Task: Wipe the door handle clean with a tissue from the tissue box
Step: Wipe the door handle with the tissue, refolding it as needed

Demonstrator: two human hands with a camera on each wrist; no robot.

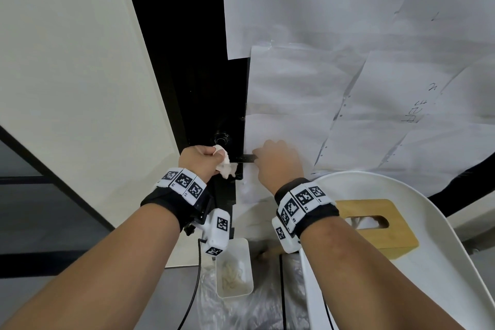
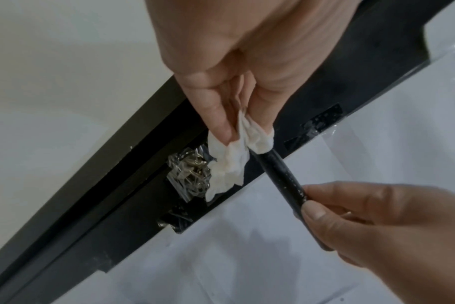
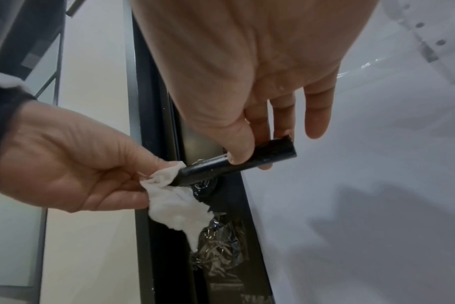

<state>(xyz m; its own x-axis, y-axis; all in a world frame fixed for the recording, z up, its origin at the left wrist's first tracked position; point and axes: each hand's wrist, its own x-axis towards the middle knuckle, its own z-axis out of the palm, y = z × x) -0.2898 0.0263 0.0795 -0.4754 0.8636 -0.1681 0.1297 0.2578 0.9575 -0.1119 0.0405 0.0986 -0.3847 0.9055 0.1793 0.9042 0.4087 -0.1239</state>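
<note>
A black lever door handle (image 1: 246, 158) (image 2: 281, 174) (image 3: 221, 164) sticks out from the dark door edge. My left hand (image 1: 199, 159) (image 2: 237, 82) (image 3: 73, 164) pinches a crumpled white tissue (image 1: 226, 166) (image 2: 234, 160) (image 3: 177, 205) against the handle's inner end, by its pivot. My right hand (image 1: 277, 162) (image 2: 377, 222) (image 3: 247, 92) pinches the handle's free end between thumb and fingers. A wooden tissue box (image 1: 375, 225) lies on the white chair at lower right.
White paper sheets (image 1: 348, 61) cover the door. A white chair (image 1: 415, 262) stands close below my right arm. A small white bin (image 1: 235, 270) with used tissues sits on the floor. A cream wall (image 1: 67, 61) is to the left.
</note>
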